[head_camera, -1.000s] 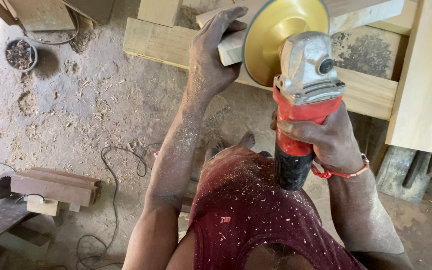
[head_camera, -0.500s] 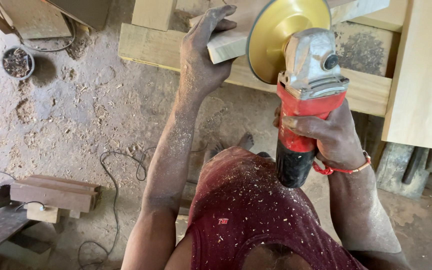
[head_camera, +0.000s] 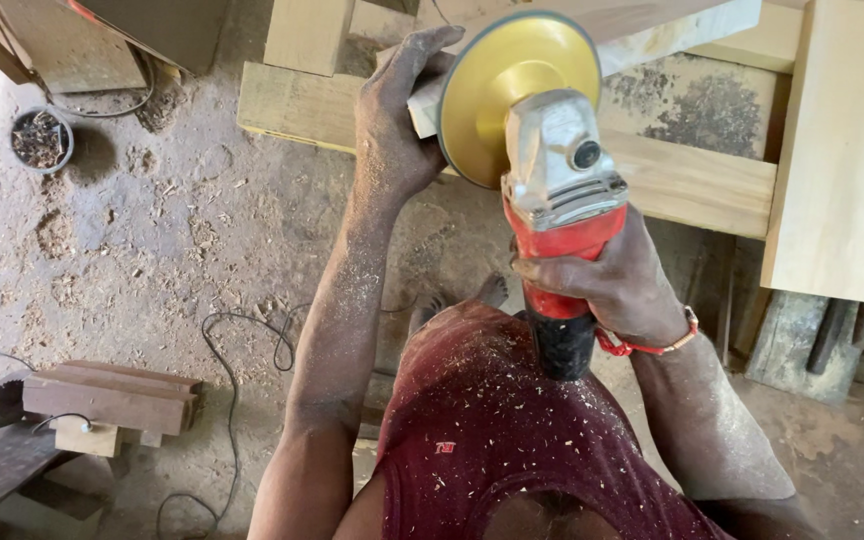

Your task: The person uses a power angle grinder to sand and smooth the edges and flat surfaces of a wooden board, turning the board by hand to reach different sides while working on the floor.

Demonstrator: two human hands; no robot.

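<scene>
light: soft daylight, even | shadows: faint | glare: none | focus: sharp | edges: slight wide-angle stretch

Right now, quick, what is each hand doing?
Left hand: closed on the end of the pale wood piece.
Right hand: closed around the red grinder.

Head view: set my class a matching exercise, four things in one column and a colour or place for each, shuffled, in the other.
Things:
1. grinder disc
2. grinder body
3. cable
4. small pot

Colour or place:
A. on the dusty floor, looped
B. yellow
C. top left, holding shavings
D. red, gripped by the right hand

Pairs: 1-B, 2-D, 3-A, 4-C
</scene>
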